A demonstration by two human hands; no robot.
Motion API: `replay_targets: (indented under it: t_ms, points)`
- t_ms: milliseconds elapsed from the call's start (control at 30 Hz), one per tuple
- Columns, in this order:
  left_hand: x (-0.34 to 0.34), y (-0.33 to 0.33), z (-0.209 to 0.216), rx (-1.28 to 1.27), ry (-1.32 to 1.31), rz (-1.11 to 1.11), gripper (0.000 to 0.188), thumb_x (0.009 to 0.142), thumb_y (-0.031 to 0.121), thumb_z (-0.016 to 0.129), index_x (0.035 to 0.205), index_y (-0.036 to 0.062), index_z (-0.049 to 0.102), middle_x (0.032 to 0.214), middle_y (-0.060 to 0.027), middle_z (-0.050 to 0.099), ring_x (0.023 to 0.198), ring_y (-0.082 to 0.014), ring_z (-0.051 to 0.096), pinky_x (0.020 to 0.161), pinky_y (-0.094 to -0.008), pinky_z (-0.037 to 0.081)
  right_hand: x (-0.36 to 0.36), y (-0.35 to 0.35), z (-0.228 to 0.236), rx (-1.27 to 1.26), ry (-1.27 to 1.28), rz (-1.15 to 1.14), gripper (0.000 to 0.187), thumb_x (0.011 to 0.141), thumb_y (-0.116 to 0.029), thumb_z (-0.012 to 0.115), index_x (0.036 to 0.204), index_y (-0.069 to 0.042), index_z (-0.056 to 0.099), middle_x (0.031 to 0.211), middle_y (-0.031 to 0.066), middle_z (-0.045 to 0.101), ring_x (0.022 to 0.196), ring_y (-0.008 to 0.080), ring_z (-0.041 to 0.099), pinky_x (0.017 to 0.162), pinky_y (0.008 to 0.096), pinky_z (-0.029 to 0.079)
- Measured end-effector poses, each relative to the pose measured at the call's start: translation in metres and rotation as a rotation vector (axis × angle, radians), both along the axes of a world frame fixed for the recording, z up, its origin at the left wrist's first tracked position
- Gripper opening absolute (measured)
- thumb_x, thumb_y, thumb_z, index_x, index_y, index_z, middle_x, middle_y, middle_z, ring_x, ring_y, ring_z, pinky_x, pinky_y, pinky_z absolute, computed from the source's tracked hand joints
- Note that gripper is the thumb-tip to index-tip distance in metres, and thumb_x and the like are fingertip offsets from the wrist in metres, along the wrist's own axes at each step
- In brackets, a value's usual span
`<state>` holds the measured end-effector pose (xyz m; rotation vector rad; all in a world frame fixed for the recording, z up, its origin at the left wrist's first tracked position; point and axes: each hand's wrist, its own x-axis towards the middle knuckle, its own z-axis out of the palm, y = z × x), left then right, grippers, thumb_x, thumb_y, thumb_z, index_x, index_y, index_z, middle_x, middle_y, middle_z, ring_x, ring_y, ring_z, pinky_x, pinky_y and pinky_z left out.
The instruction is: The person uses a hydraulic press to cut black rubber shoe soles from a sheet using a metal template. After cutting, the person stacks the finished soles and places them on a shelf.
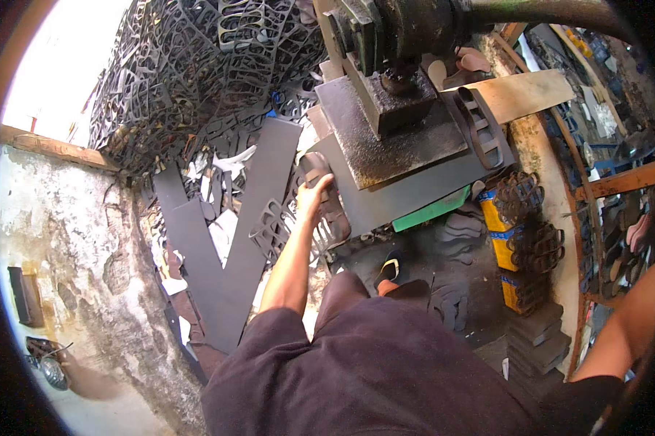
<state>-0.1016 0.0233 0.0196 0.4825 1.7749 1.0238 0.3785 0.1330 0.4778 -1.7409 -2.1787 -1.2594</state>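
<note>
My left hand [314, 196] is closed round a sole-shaped metal cutting die [333, 215], dark and worn, at the left edge of the press. Beside it a dark grey rubber sheet [375, 207] lies on the press bed, partly under the square steel press head [400, 149]. A second sole-shaped cutting die [480, 134] stands on the far right part of the sheet, next to the press head. My right forearm [628, 323] reaches up along the right rim; its hand is out of the picture.
Cut-out rubber scrap [204, 65] is heaped at the far left. Long dark sheet strips [258, 218] lean left of my arm, by a stained wall [58, 218]. A green strip [433, 209] juts under the sheet. Yellow boxes [503, 247] and stacked dark pieces [535, 341] stand at the right.
</note>
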Motion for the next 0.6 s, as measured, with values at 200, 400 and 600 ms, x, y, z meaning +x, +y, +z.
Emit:
replay_targets:
  t_ms: [200,400,600]
  points:
    - [-0.055,-0.093,0.045,0.593,-0.285,0.258,0.087,0.084,0.014,0.08,0.153,0.0029,0.029,0.136,-0.0147,0.051,0.12,-0.0216,0.053,0.103,-0.0353,0.045,-0.156,-0.1,-0.159,-0.823,0.817,0.652,0.046,0.087,-0.028,0.08,0.127,-0.01,0.069,0.13,0.016,0.068,0.121,0.0299,0.065,0.108,0.0424,0.047]
    - [0.025,-0.091,0.172,0.741,0.729,-0.649,0.119,0.062,0.02,0.098,0.153,0.0055,0.024,0.143,-0.0199,0.043,0.13,-0.0362,0.05,0.109,-0.047,0.044,-0.27,-0.165,-0.266,-0.683,1.504,0.738,0.055,0.091,-0.025,0.077,0.136,-0.002,0.056,0.123,0.023,0.066,0.113,0.043,0.064,0.097,0.0462,0.05]
    - [0.134,-0.091,0.082,0.715,0.503,-0.748,0.105,0.071,0.014,0.091,0.152,-0.0017,0.026,0.141,-0.0276,0.045,0.13,-0.0429,0.05,0.112,-0.0496,0.041,-0.225,-0.184,-0.318,-0.665,1.532,-0.021,0.04,0.092,-0.02,0.067,0.125,0.001,0.057,0.118,0.0262,0.068,0.108,0.0441,0.067,0.091,0.0525,0.055]
